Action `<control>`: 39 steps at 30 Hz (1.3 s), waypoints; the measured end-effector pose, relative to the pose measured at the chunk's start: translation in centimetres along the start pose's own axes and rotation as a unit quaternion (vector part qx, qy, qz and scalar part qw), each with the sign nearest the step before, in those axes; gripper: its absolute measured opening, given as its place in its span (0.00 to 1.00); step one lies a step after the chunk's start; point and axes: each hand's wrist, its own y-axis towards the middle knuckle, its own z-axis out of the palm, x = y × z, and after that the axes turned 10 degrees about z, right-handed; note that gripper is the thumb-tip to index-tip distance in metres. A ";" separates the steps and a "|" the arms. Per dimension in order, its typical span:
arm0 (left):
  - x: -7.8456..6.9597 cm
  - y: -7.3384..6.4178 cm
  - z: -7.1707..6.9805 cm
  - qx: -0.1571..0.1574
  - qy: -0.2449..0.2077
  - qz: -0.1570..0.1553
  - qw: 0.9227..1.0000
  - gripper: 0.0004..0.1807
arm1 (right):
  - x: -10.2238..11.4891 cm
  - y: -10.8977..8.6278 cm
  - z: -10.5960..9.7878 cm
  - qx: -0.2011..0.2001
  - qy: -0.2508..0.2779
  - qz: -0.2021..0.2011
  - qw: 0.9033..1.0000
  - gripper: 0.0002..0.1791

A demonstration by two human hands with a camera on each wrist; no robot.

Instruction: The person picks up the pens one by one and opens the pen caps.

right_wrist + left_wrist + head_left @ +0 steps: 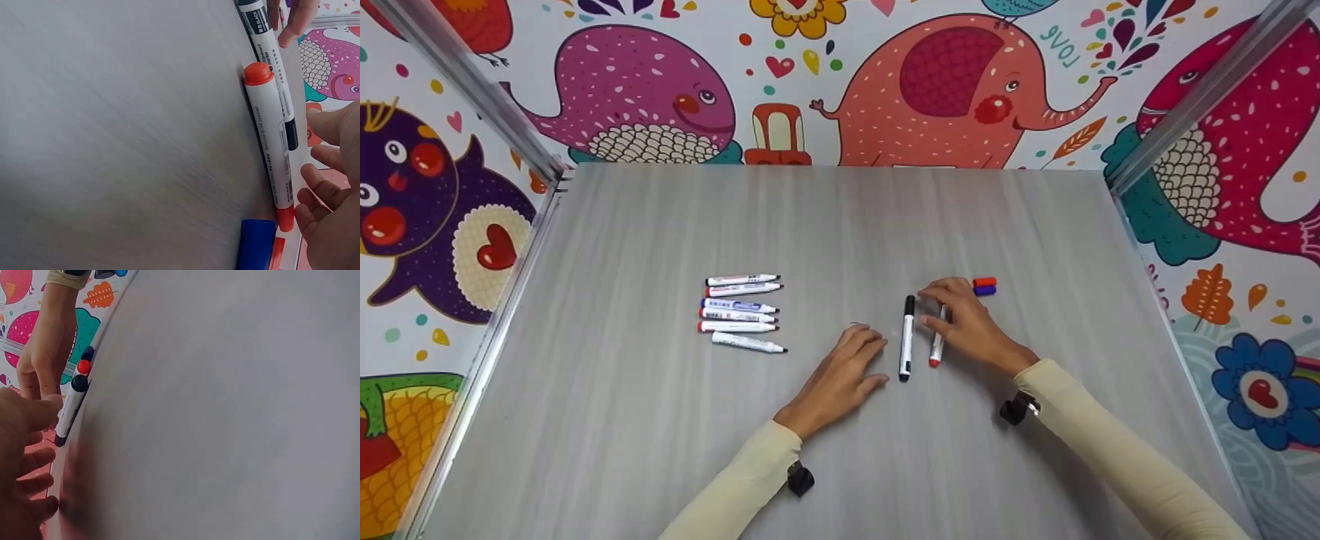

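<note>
My right hand (pixel 971 319) hovers over a white marker with red ends (pixel 269 146), its fingers loosely bent and apart. In the right wrist view the fingers are beside this marker; contact with its far red end cannot be told. Just left of it lies a white marker with black ends (pixel 907 337), lengthwise on the table. My left hand (pixel 836 379) is left of the black marker, low over the table, with relaxed fingers holding nothing. Past the right hand lie a red cap (pixel 985 282) and a blue cap (pixel 257 244), side by side.
Several white markers (pixel 739 306) lie in a rough column on the left of the grey table (pixel 622 420), with dark tips pointing right. Metal rails (pixel 472 90) and cartoon-printed walls (pixel 787 67) border the table.
</note>
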 end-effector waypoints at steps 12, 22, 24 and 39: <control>-0.8 0.6 1.3 0.014 0.001 -0.031 0.999 0.37 | 0.3 1.1 0.4 -0.010 -0.002 -0.020 1.000 0.24; -1.3 1.2 2.3 0.003 0.027 -0.035 0.999 0.41 | 0.4 1.5 0.7 -0.002 0.001 -0.021 1.000 0.26; -1.4 1.2 2.4 -0.002 0.033 -0.033 0.999 0.41 | 0.4 1.6 0.8 -0.003 -0.001 -0.021 1.000 0.26; -1.7 2.0 3.1 0.005 0.042 -0.027 0.999 0.36 | -0.1 1.7 1.6 -0.001 -0.007 -0.025 1.000 0.24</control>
